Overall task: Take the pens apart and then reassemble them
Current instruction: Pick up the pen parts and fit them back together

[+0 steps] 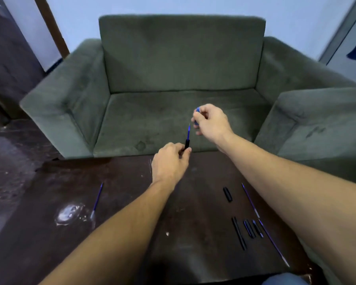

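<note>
Pens are in pieces, most parts spread on dark tabletop [121,202] in front of green sofa [181,79]. Left hand [170,163] is clenched around black pen barrel [187,144], held upright just past tabletop's far edge, w/ blue refill [188,131] sticking up out of it. Right hand [211,120] is up & to the right, apart from refill tip, fingers pinched on small blue part [197,110]; too blurred to say which part. On tabletop, left side: loose blue refill [97,200] lying slanted, its near end beside a shiny glare patch [69,212]. Right side: short black piece [227,194], then nearer a long black barrel [239,233] & two short dark pieces [249,228] side by side. Two long thin blue refills [250,199] run along right forearm, partly hidden by it.
</note>
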